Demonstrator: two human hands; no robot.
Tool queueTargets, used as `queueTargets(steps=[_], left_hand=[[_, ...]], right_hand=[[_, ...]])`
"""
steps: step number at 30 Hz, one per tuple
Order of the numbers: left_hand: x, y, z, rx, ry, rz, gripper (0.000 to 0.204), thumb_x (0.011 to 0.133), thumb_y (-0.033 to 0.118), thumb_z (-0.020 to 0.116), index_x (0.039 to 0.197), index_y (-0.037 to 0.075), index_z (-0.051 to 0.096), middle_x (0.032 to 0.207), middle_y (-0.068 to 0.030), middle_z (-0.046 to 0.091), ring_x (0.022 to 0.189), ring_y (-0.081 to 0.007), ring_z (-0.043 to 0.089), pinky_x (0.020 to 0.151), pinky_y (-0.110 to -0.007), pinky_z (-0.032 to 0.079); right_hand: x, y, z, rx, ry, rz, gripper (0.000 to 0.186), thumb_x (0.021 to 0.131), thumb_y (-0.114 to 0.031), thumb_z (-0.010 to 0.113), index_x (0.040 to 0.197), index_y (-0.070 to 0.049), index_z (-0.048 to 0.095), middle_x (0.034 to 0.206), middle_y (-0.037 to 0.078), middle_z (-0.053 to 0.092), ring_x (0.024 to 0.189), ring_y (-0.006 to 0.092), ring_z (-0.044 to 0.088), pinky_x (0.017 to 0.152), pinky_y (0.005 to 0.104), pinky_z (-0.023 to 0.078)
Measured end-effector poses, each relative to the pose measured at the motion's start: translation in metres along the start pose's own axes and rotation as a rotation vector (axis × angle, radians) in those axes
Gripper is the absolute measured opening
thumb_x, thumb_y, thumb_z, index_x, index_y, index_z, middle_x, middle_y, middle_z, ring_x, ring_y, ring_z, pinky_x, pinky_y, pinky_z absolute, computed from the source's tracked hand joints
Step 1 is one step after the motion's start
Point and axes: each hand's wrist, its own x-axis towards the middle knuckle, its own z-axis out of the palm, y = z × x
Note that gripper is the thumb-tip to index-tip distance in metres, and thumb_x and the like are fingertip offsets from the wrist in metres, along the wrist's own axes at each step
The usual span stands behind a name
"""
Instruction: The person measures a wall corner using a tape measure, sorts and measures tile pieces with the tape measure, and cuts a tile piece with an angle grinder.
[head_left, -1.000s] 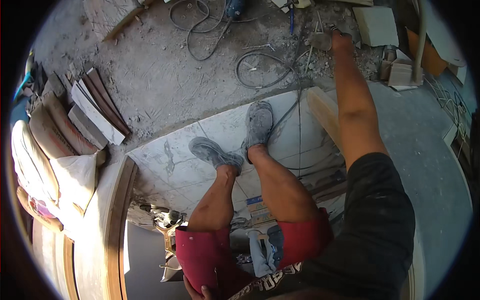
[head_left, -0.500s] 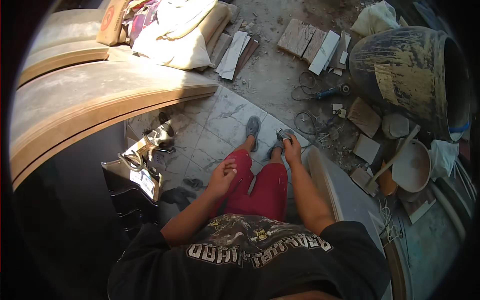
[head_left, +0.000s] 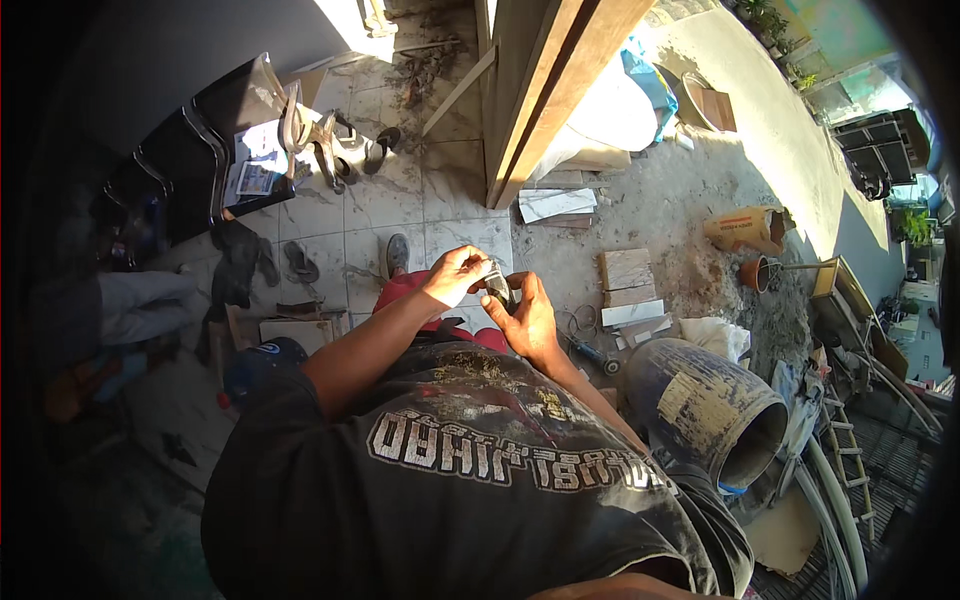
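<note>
My right hand (head_left: pixel 528 318) is closed round a small dark palm-sized object (head_left: pixel 497 287) with paler grey parts, whose exact kind I cannot make out. It is held in front of my body at waist height. Pinched fingers of my left hand (head_left: pixel 456 276) meet the object's upper left end. Whatever lies between those fingertips is too small to tell. Below the hands show my red shorts (head_left: pixel 402 290) and one grey shoe (head_left: pixel 396 255) on the marbled tiles (head_left: pixel 370 205).
A wooden door frame (head_left: pixel 540 80) rises ahead. Black chairs (head_left: pixel 205 150) stand to the left, near a person in a blue cap (head_left: pixel 265 365). Tile pieces (head_left: pixel 630 290), a corded angle grinder (head_left: pixel 597 355) and a dirty barrel-shaped mixer drum (head_left: pixel 700 410) are on the right.
My view has swung to the right, bringing in the sunlit yard. Both hands have come together and up in front of me; the left, formerly apart, now touches the object in the right.
</note>
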Motion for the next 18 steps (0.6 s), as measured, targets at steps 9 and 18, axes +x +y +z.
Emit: queueTargets(steps=[9, 18], left_hand=[[0.02, 0.062, -0.239, -0.09, 0.02, 0.154, 0.015, 0.107, 0.016, 0.059, 0.115, 0.004, 0.06, 0.106, -0.0023, 0.064, 0.098, -0.0108, 0.061, 0.091, -0.029, 0.052], [0.028, 0.164, -0.428, -0.059, 0.108, 0.284, 0.021, 0.102, 0.021, 0.07, 0.107, 0.006, 0.056, 0.11, -0.0039, 0.068, 0.099, -0.0081, 0.057, 0.094, -0.028, 0.047]], right_hand=[[0.195, -0.13, 0.146, -0.095, -0.334, -0.384, 0.098, 0.077, -0.034, 0.087, 0.153, 0.002, 0.036, 0.145, 0.027, 0.048, 0.139, 0.0445, 0.046, 0.115, 0.0474, 0.043], [0.339, -0.254, 0.216, -0.131, -0.647, -0.342, 0.102, 0.08, -0.035, 0.082, 0.16, -0.001, 0.029, 0.148, 0.026, 0.05, 0.135, 0.0426, 0.051, 0.114, 0.0453, 0.042]])
